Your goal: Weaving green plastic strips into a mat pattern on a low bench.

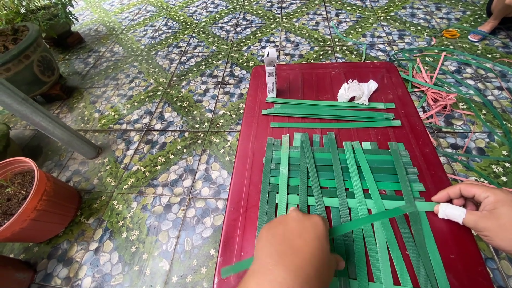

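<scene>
A loose weave of green plastic strips [341, 176] lies on a dark red table [320, 80]. My left hand [293, 250] rests palm down on the weave's near left part, fingers closed over the upright strips. My right hand [477, 208], with a white bandage on one finger, pinches the right end of a single green strip [368, 218] that runs slantwise across the weave toward the near left table edge. A small stack of spare green strips [330, 112] lies farther back on the table.
A crumpled white tissue [356, 90] and a small white box [270, 72] stand at the table's far end. Loose green and pink strips [448, 85] lie on the tiled floor at right. Plant pots [32, 202] sit left. Another person's foot [488, 26] shows top right.
</scene>
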